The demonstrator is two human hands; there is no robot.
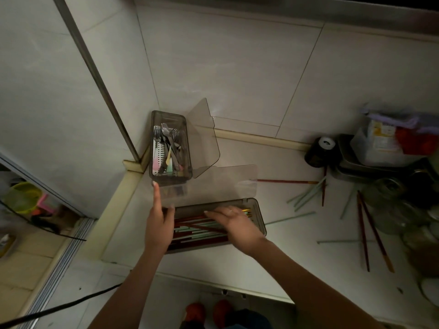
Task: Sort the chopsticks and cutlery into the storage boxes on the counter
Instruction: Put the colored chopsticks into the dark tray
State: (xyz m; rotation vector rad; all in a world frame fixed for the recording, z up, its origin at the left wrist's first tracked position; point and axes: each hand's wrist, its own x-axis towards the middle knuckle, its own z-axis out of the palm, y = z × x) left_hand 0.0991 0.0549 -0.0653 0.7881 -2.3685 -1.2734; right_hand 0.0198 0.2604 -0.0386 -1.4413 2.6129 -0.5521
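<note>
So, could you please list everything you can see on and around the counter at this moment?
cutlery box: one, smoky clear, lid open, counter corner, holding forks and spoons.
chopstick box: one, smoky clear, lid open, nearer the person, holding red and pale green chopsticks.
loose chopsticks: several, red and pale green, scattered on the counter to the right.
dark can: one, by the back wall.
metal trays: stacked, far right, a bag on top.
left hand: index finger touching the cutlery box.
right hand: fingers flat over the chopstick box.

L hand (158, 227) index finger extended, R hand (234, 222) fingers flat, palm down
</note>
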